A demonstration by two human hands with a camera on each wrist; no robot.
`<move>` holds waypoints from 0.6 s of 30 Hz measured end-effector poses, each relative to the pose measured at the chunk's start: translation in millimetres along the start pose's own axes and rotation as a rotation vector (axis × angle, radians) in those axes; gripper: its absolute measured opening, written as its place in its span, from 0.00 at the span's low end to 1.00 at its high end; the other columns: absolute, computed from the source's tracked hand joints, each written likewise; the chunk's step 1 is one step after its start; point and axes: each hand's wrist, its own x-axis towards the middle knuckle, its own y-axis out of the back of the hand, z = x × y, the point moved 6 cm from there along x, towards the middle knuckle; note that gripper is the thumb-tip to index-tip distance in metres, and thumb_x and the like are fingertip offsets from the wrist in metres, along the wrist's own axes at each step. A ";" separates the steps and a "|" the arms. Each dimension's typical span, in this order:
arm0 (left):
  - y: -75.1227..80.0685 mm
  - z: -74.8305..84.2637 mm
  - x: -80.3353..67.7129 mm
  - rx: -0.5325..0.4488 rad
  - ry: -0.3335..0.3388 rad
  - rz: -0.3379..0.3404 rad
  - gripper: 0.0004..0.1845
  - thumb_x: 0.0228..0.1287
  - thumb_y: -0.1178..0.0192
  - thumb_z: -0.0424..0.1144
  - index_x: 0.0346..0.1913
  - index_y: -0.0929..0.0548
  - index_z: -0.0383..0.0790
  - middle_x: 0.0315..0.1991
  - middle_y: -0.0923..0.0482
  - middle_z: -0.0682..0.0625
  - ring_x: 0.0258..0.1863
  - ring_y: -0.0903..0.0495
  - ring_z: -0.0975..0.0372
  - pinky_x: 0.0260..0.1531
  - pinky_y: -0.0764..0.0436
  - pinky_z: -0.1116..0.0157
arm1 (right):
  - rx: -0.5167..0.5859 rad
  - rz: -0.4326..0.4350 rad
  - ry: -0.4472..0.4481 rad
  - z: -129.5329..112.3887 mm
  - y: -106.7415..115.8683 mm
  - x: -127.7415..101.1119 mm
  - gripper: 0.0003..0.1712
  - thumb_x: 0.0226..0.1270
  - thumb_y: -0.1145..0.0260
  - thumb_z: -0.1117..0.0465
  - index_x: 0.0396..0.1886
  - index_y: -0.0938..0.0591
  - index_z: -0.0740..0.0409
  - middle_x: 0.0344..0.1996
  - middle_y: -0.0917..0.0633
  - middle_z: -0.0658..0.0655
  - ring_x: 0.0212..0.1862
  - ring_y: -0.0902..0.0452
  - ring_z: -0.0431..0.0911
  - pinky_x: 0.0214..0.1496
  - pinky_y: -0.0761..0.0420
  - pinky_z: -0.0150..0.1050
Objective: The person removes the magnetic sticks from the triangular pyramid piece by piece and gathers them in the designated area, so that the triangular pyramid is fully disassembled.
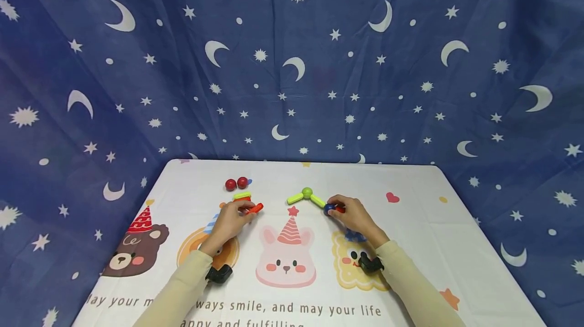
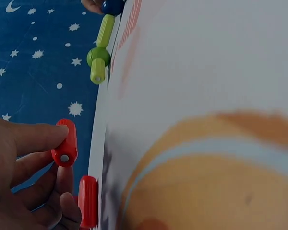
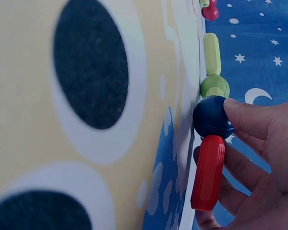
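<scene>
My left hand pinches a short red stick between thumb and fingertips; a small grey disc shows in its end. Just under those fingers lies another red stick, with a yellow-green stick beyond it in the head view. Over on the right, my right hand holds a dark blue ball by thumb and fingers. From that ball a red stick runs toward the palm. On its other side a chain continues: a yellow-green stick, a green ball and another yellow-green stick.
Two dark red balls sit side by side at the back left, a bit of blue beside them. A white cloth printed with cartoon animals covers the table. Behind it hangs a blue curtain with moons and stars.
</scene>
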 end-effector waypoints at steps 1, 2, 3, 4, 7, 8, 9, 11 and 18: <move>2.0 -0.9 1.2 0.003 -0.005 0.000 0.13 0.56 0.29 0.36 0.46 0.13 0.42 0.38 0.14 0.48 0.36 0.21 0.60 0.34 0.26 0.69 | 0.001 0.003 0.001 0.0 0.6 0.0 0.15 0.63 0.29 0.57 0.49 0.17 0.48 0.43 0.13 0.51 0.44 0.19 0.45 0.52 0.18 0.46; 4.0 -1.5 2.3 0.007 -0.012 0.001 0.13 0.56 0.29 0.36 0.46 0.13 0.42 0.38 0.14 0.48 0.35 0.20 0.60 0.34 0.26 0.69 | 0.001 0.003 0.000 0.1 0.9 -0.1 0.15 0.63 0.29 0.57 0.49 0.17 0.47 0.43 0.13 0.51 0.43 0.19 0.45 0.52 0.18 0.46; 6.0 -2.2 3.4 0.013 -0.018 0.000 0.13 0.56 0.29 0.35 0.46 0.13 0.42 0.38 0.14 0.47 0.35 0.20 0.61 0.34 0.25 0.68 | 0.005 0.003 -0.001 0.4 1.2 0.0 0.15 0.63 0.29 0.57 0.49 0.17 0.47 0.43 0.13 0.51 0.43 0.20 0.45 0.51 0.18 0.46; 7.9 -3.4 4.4 0.023 -0.024 0.001 0.13 0.56 0.29 0.35 0.46 0.13 0.41 0.39 0.14 0.47 0.35 0.20 0.61 0.34 0.25 0.68 | 0.006 0.001 -0.003 0.7 1.2 0.1 0.15 0.63 0.29 0.57 0.49 0.17 0.47 0.43 0.13 0.51 0.43 0.20 0.44 0.51 0.18 0.46; 13.1 -7.4 7.9 0.042 -0.023 0.003 0.13 0.56 0.29 0.35 0.46 0.13 0.41 0.39 0.14 0.46 0.34 0.20 0.61 0.34 0.25 0.69 | 0.004 -0.006 -0.004 1.4 0.9 0.2 0.15 0.63 0.29 0.56 0.50 0.17 0.47 0.43 0.13 0.51 0.43 0.20 0.44 0.51 0.18 0.46; 14.8 -8.5 8.8 0.047 -0.023 0.003 0.13 0.56 0.29 0.35 0.46 0.13 0.40 0.39 0.14 0.45 0.35 0.20 0.60 0.33 0.25 0.68 | 0.004 -0.008 -0.004 1.5 0.7 0.2 0.15 0.63 0.29 0.56 0.50 0.17 0.47 0.43 0.13 0.51 0.43 0.20 0.44 0.51 0.18 0.46; 16.3 -9.9 9.8 0.053 -0.023 0.004 0.13 0.56 0.29 0.35 0.46 0.13 0.39 0.39 0.14 0.45 0.35 0.20 0.60 0.32 0.25 0.69 | 0.005 -0.008 -0.004 1.4 0.7 0.2 0.15 0.63 0.29 0.56 0.50 0.17 0.47 0.43 0.13 0.51 0.43 0.20 0.44 0.51 0.18 0.46; 19.1 -12.2 12.0 0.064 -0.021 0.009 0.14 0.57 0.29 0.35 0.46 0.13 0.39 0.39 0.14 0.44 0.35 0.20 0.59 0.32 0.24 0.69 | 0.002 -0.007 -0.004 1.3 0.9 0.3 0.16 0.63 0.29 0.56 0.50 0.17 0.47 0.43 0.13 0.51 0.43 0.20 0.45 0.51 0.18 0.46; 21.8 -19.5 16.0 0.110 -0.013 -0.003 0.14 0.57 0.29 0.37 0.46 0.14 0.39 0.39 0.14 0.45 0.36 0.19 0.59 0.35 0.24 0.67 | 0.002 -0.012 -0.007 1.1 1.2 -0.6 0.15 0.64 0.29 0.56 0.50 0.17 0.47 0.43 0.13 0.51 0.44 0.19 0.45 0.52 0.18 0.46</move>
